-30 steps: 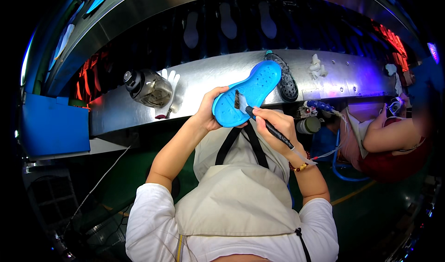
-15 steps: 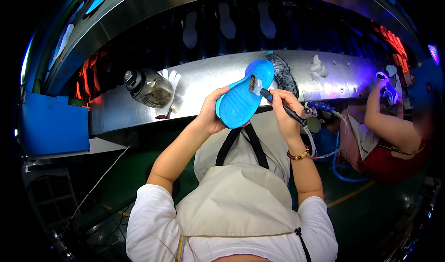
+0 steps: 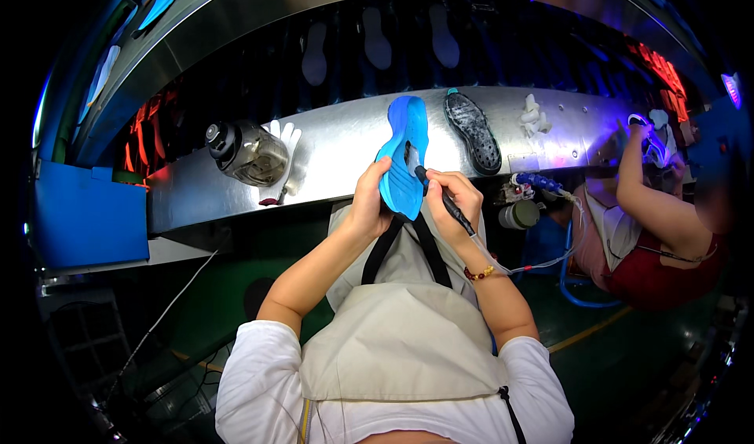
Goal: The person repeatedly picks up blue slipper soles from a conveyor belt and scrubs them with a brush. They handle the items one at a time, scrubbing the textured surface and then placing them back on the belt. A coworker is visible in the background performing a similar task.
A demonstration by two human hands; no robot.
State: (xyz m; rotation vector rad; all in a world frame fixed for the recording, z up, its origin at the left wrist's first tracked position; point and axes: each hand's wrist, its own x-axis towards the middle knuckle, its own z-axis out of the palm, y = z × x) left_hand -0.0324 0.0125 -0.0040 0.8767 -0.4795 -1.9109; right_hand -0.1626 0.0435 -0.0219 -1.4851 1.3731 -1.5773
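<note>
A blue shoe sole [image 3: 401,182] is held up in front of the metal bench, tilted on its side, by my left hand [image 3: 369,199], whose fingers wrap its lower left edge. My right hand [image 3: 455,202] is closed round a black-handled brush [image 3: 452,207] with a thin clear tube trailing from its rear end. The brush tip meets the inner face of the sole near its middle; the bristles are partly hidden. Beyond my right hand, a dark, speckled shoe sole [image 3: 473,132] lies on the bench.
On the metal bench [image 3: 330,161] stand a dark clear bottle [image 3: 250,155] beside a white glove [image 3: 286,155], and several white crumpled pieces [image 3: 534,117]. Grey soles [image 3: 377,40] line the dark conveyor behind. A co-worker [image 3: 660,224] sits at the right. A blue box [image 3: 94,216] stands left.
The blue sole has moved left and turned more onto its side. My right hand moved left with the brush, uncovering more of the dark sole on the bench.
</note>
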